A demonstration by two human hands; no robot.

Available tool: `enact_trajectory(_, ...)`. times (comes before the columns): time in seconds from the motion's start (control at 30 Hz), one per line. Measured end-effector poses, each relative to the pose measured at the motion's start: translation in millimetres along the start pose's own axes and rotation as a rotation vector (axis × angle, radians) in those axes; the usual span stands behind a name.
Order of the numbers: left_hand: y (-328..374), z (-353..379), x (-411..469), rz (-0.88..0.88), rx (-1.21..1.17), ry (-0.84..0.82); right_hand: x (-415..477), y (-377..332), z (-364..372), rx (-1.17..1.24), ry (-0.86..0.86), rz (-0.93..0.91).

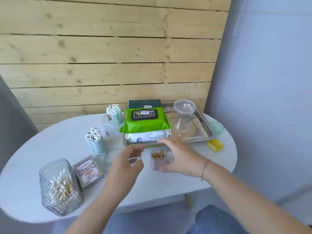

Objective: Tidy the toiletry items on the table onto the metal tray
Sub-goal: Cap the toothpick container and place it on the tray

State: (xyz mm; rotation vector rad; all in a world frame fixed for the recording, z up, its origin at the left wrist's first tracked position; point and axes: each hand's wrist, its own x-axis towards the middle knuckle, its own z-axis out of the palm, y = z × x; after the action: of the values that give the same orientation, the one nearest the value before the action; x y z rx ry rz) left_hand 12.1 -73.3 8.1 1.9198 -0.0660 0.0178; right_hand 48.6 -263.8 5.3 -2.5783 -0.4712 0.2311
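White oval table [168,186], the carrier of everything listed. I log items from largest down.

Metal tray [205,135], at the far right of the table, about half filled. On its left half: green wipes pack [145,127] stacked on a white wipes pack [148,136], with a dark green box [144,103] at the far edge behind them. On its right half: clear lidded jar [184,114], upright.

Not yet on the tray, by my count:
- ribbed clear holder of cotton swabs [59,186], near left edge
- playing-card box [87,171], just beside that holder
- pale blue cup of swabs [95,141], left of centre
- clear glass container [110,125] and the floss picks [114,111] behind it, just left of the tray
- toothpick box [158,160], near the tray's near edge
- yellow case [215,145] and a pale green round piece [217,126], off the tray's right side.

My right hand [180,156] cups the toothpick box, thumb and fingers pressed to its sides. My left hand [128,162] pinches a small clear piece [135,160], probably the box's lid, though blur leaves that uncertain.

Judgement: roughly a third done; the small items remain, toothpicks likely next.
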Motion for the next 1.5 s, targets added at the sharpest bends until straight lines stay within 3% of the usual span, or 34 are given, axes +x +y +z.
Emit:
enact_trajectory(0.1, -40.5, -0.3, -26.4, -0.073, 0.097, 0.006, 12.2, -11.4, 20.8, -0.204, -0.038, 0.052)
enact_trajectory(0.17, -54.8, 2.5, -31.3, -0.093, 0.134, -0.034, 14.7, -18.3, 28.2, -0.217, 0.023, 0.085)
enact_trajectory(0.33, -56.0, 11.8, -20.6, -0.067, 0.105, -0.132, 0.1, -37.2, 24.3, -0.045, 0.131, 0.079)
enact_trajectory(0.53, -51.8, 21.2, -15.2, -0.017, -0.07, -0.197, -28.6, -25.7, -3.4, 0.271, 0.086, -0.019)
enact_trajectory(0.63, -52.5, 23.8, -10.5, -0.039, -0.1, -0.18, -35.2, 26.3, -32.4, 0.372, 0.454, 0.168)
enact_trajectory(0.7, -52.7, 23.9, -6.9, -0.058, -0.122, -0.16, -35.5, 69.7, -41.8, 0.234, 0.611, 0.402)
enact_trajectory(0.8, -50.4, 24.6, -0.4, -0.07, -0.149, -0.151, -32.9, 117.5, -35.4, 0.024, 0.515, 0.69)
enact_trajectory(0.93, -41.4, 28.2, 7.0, -0.058, -0.182, -0.152, -29.9, 140.4, -24.2, -0.055, 0.427, 0.804)
enact_trajectory(1.13, -30.0, 36.2, 12.4, -0.014, -0.194, -0.152, -30.3, 134.7, -16.3, -0.058, 0.466, 0.82)
enact_trajectory(1.23, -26.2, 38.0, 13.4, 0.008, -0.191, -0.153, -46.7, 119.7, -23.2, 0.07, 0.645, 0.799)
enact_trajectory(1.3, -25.4, 39.3, 13.6, 0.02, -0.19, -0.166, -58.2, 98.9, -26.4, 0.138, 0.711, 0.679)
enact_trajectory(1.43, -23.8, 42.1, 12.9, 0.015, -0.195, -0.197, -59.5, 35.8, -35.2, 0.192, 0.356, 0.308)
enact_trajectory(1.5, -23.0, 42.0, 10.9, 0.019, -0.188, -0.212, -57.8, 10.5, -44.7, 0.234, 0.262, 0.178)
